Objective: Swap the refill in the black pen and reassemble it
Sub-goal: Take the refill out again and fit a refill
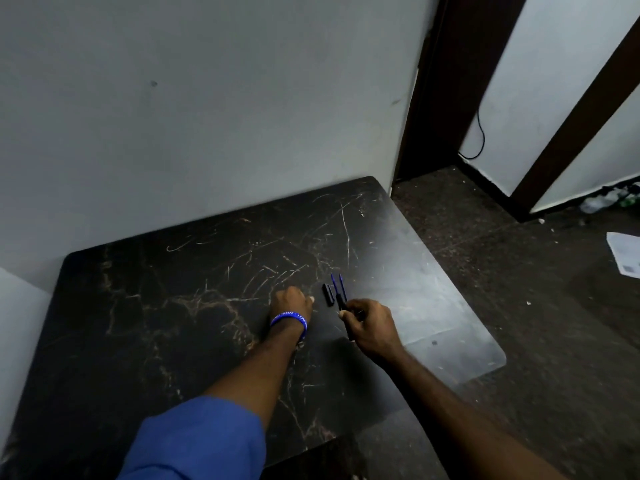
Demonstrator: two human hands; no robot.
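A big pale wall [207,98] fills the top, from 9 o'clock round to 12. Below it lies a dark table [156,323] with thin brown marble lines and many scratches. A speckled floor [519,271] runs along the 3 o'clock side, with a dark door frame [436,81] at 1 o'clock. A white paper [625,254] lies on the floor at the far 3 o'clock edge.

The left hand [291,303] rests on the table near the middle, curled into a fist, with a blue wristband [289,322] and a blue sleeve [201,441] at 6 o'clock. The right hand [370,323] is at its 3 o'clock side, fingers closed around the black pen [341,303]. Two blue refills [337,285] lie at the pen's 12 o'clock. A small black pen piece [328,294] lies just beside them, at their 9 o'clock.
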